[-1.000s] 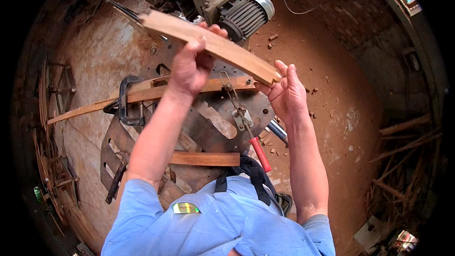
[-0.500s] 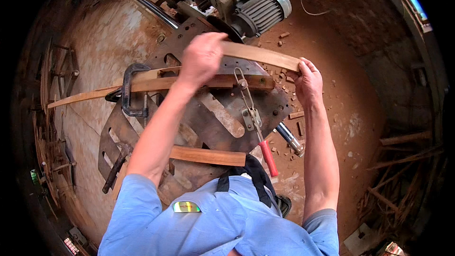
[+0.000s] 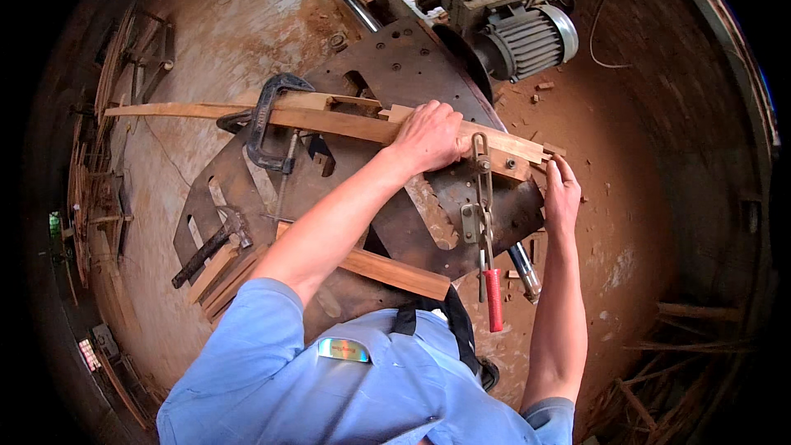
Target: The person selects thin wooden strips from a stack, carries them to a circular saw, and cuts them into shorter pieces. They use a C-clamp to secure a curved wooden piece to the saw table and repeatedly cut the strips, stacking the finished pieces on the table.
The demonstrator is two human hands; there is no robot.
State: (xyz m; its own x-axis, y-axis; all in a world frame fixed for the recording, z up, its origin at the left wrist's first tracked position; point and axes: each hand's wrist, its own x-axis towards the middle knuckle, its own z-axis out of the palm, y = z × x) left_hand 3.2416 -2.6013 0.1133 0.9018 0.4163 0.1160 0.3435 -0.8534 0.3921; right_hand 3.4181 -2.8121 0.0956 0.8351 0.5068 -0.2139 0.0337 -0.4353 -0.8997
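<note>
A pale wooden strip (image 3: 511, 142) lies along the long curved wooden piece (image 3: 329, 122) on the slotted metal table (image 3: 404, 58). My left hand (image 3: 430, 137) is closed over the strip's left part. At its far right end my right hand (image 3: 563, 198) grips the tip with thumb and fingers. Between my hands stands a toggle clamp (image 3: 483, 214), its red handle (image 3: 493, 301) pointing toward me. A black C-clamp (image 3: 262, 124) grips the curved wood near its left part. My left palm hides some of the strip.
On the table's near side rest a hammer (image 3: 210, 251) and several wooden pieces (image 3: 395, 270). Beyond the table is a grey electric motor (image 3: 535, 41) beside a dark blade-like disc (image 3: 461, 53). Offcuts litter the dusty floor at right; scrap wood (image 3: 700, 313) is heaped farther right.
Both hands have brought the wooden strip down from above the table onto the curved wood beside the toggle clamp. The whole view has shifted, with the table now farther right.
</note>
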